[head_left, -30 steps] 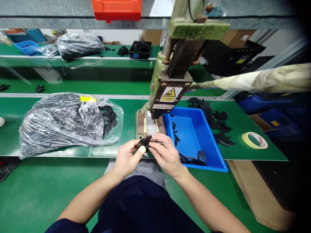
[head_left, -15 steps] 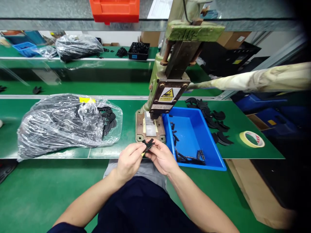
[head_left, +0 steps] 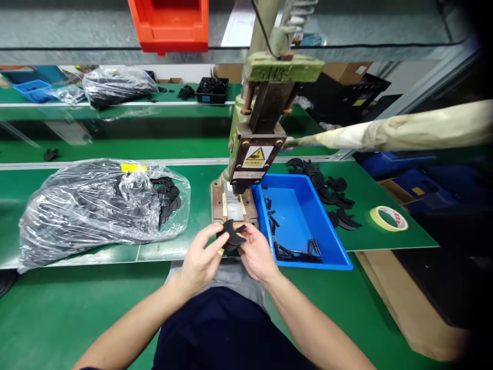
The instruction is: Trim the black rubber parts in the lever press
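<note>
The left hand [head_left: 201,260] pinches a curved black part [head_left: 230,235] in front of the press [head_left: 256,162], near the worktop's [head_left: 201,205] front edge. The right hand [head_left: 259,254] grips a small black piece [head_left: 241,228] beside it; whether the two are joined cannot be told. A blue bin [head_left: 295,210] stands right of the press.

Bright lt., glare on plastic bag [head_left: 88,210], R edge of pic v. dark, handle [head_left: 408,124] blurry

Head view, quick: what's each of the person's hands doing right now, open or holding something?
Left hand: closed, holding a curved black part.
Right hand: closed, seemingly pinching a small black piece at that part's right side.
</note>
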`<state>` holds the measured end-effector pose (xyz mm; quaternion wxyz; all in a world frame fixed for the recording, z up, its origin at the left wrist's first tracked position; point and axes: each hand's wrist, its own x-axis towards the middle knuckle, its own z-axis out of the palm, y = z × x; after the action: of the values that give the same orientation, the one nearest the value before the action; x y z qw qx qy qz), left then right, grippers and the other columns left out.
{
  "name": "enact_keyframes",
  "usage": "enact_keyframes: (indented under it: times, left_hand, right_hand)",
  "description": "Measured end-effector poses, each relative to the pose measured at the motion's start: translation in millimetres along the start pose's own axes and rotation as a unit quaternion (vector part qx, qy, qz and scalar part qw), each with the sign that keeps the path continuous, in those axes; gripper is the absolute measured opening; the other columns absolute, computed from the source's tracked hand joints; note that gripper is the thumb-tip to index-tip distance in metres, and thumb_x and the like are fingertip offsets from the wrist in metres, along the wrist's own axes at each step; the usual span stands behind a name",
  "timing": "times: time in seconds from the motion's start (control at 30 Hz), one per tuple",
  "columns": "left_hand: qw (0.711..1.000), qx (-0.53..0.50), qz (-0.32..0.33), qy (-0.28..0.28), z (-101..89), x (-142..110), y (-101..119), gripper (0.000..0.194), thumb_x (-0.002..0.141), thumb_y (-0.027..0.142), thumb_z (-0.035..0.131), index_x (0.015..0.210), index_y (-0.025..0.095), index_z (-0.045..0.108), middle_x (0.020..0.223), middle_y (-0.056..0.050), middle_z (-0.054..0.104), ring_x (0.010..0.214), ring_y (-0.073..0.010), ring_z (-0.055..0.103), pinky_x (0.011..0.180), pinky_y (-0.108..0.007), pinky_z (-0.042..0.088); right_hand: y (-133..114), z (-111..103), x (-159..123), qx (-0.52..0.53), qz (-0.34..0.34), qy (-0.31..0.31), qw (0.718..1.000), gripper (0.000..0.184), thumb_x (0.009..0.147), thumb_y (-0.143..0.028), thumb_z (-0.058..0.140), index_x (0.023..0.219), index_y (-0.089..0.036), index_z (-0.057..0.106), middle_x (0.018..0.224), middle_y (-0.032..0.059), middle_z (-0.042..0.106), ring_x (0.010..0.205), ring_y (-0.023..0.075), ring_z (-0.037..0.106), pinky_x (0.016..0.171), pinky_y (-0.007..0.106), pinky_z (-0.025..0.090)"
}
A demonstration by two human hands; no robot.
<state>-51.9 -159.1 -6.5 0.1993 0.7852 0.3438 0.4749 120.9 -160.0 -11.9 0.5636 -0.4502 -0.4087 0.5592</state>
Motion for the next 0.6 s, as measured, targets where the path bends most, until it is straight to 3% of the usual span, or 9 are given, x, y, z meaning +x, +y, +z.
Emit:
enact_keyframes:
  times: [0.07,0.1,0.2,0.23,0.27,0.33,0.43,0.53,0.6]
  left_hand:
    - [0.978,-0.117,-0.169,0.037,-0.7,5.2,1.6,0.035,0.091,0.021,0.059,0.126,0.020,0.063,0.127,-0.015,0.063,0.118,-0.0255,0.063,0.100,-0.047,0.056]
    - [0.943,-0.200,-0.264,0.041,-1.2,8.3,3.9,0.031,0.091,0.028,0.061,0.121,0.017,0.064,0.119,-0.015,0.066,0.109,-0.0244,0.067,0.094,-0.045,0.059]
    - [0.779,-0.434,-0.453,0.006,-3.6,17.7,15.4,0.035,0.085,0.046,0.069,0.099,0.014,0.065,0.093,-0.009,0.069,0.081,-0.0179,0.069,0.074,-0.036,0.063]
    - [0.739,-0.474,-0.478,-0.001,-4.6,20.4,19.5,0.038,0.080,0.048,0.075,0.093,0.014,0.064,0.088,-0.007,0.068,0.076,-0.0160,0.068,0.070,-0.032,0.063]
    - [0.718,-0.495,-0.490,0.003,-5.5,22.9,22.6,0.040,0.074,0.046,0.081,0.090,0.014,0.064,0.084,-0.005,0.067,0.073,-0.0141,0.067,0.065,-0.028,0.061]
    - [0.715,-0.495,-0.494,0.020,-7.1,28.3,22.8,0.045,0.063,0.041,0.090,0.086,0.014,0.063,0.080,-0.003,0.067,0.067,-0.0116,0.064,0.057,-0.023,0.058]
    - [0.750,-0.450,-0.478,0.076,-13.6,44.2,-3.4,0.047,0.057,0.041,0.092,0.082,0.013,0.064,0.075,-0.002,0.067,0.063,-0.0110,0.063,0.054,-0.022,0.056]
    - [0.790,-0.376,-0.448,0.185,-37.4,75.5,-64.5,0.040,0.057,0.029,0.093,0.078,0.012,0.062,0.071,-0.001,0.066,0.062,-0.0111,0.064,0.057,-0.023,0.057]
    - [0.790,-0.321,-0.450,0.265,-64.1,103.4,-115.0,0.028,0.065,0.016,0.086,0.075,0.012,0.060,0.069,-0.002,0.066,0.061,-0.0109,0.064,0.058,-0.021,0.056]
  right_hand:
    - [-4.7,-5.8,4.0,-0.036,-0.057,0.013,0.998,0.027,0.079,-0.043,0.071,0.097,-0.024,0.063,0.096,0.0044,0.070,0.089,0.0174,0.065,0.085,0.033,0.054]
    - [-7.0,-8.0,5.4,-0.056,-0.081,0.014,0.995,0.025,0.079,-0.042,0.072,0.094,-0.024,0.064,0.096,0.0043,0.070,0.092,0.0180,0.064,0.087,0.034,0.053]
    - [-11.3,-10.1,6.0,-0.110,-0.126,-0.003,0.986,0.018,0.079,-0.039,0.073,0.087,-0.024,0.067,0.093,0.0041,0.069,0.093,0.0191,0.064,0.089,0.036,0.053]
    - [-12.1,-9.6,5.0,-0.125,-0.132,-0.010,0.983,0.015,0.080,-0.038,0.072,0.085,-0.024,0.068,0.092,0.0039,0.069,0.093,0.0191,0.064,0.089,0.036,0.053]
    - [-12.9,-8.8,3.6,-0.139,-0.134,-0.018,0.981,0.013,0.080,-0.036,0.072,0.086,-0.025,0.069,0.092,0.0039,0.070,0.093,0.0189,0.064,0.090,0.037,0.053]
    - [-16.4,-8.5,0.3,-0.159,-0.130,-0.033,0.978,0.017,0.081,-0.032,0.072,0.097,-0.026,0.070,0.103,0.0053,0.070,0.098,0.0188,0.065,0.090,0.036,0.054]
    - [-29.2,-19.3,-0.8,-0.168,-0.121,-0.020,0.978,0.047,0.083,-0.031,0.070,0.129,-0.031,0.056,0.125,0.0091,0.065,0.104,0.0181,0.066,0.083,0.033,0.058]
    - [-44.0,-51.7,8.3,-0.205,-0.092,0.060,0.973,0.059,0.079,-0.041,0.073,0.133,-0.030,0.051,0.117,0.0101,0.070,0.101,0.0207,0.070,0.086,0.036,0.060]
    - [-46.8,-84.5,18.0,-0.266,-0.045,0.086,0.959,0.068,0.077,-0.051,0.071,0.136,-0.029,0.048,0.114,0.0107,0.072,0.105,0.0249,0.071,0.091,0.042,0.060]
